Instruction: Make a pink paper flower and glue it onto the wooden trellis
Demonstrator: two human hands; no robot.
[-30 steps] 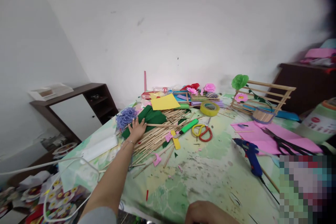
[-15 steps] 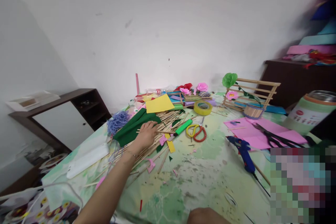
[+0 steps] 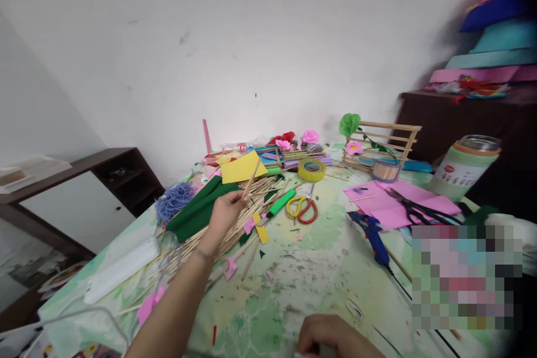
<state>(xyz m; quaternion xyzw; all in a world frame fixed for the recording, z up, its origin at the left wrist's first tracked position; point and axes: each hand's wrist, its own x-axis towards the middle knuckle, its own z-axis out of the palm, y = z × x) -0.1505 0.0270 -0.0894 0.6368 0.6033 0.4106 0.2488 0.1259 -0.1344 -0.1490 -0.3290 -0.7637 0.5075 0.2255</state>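
Note:
My left hand (image 3: 229, 210) pinches a thin wooden stick (image 3: 253, 174) that points up and away. Below it lies a loose pile of wooden sticks (image 3: 229, 243), with folded dark green paper (image 3: 195, 210) on its left and a yellow sheet (image 3: 241, 168) behind. A green box cutter (image 3: 282, 203) and scissors (image 3: 308, 211) with yellow and red handles lie right of the pile. Close to the table's near edge, my right hand (image 3: 325, 331) is curled closed. What its fingers hold, if anything, is hidden.
A blue glue gun (image 3: 371, 235) with a cord lies on the right, near black scissors (image 3: 409, 207) on pink paper (image 3: 436, 201). Behind stand a stick fence (image 3: 390, 125) with paper flowers and a green jar (image 3: 459, 170). Yellow tape (image 3: 311, 170) and purple yarn (image 3: 174, 201) lie around.
My left hand has lifted from the stick pile, turning its stick from lying level to pointing upward. More of my right hand shows at the bottom. The view has shifted right.

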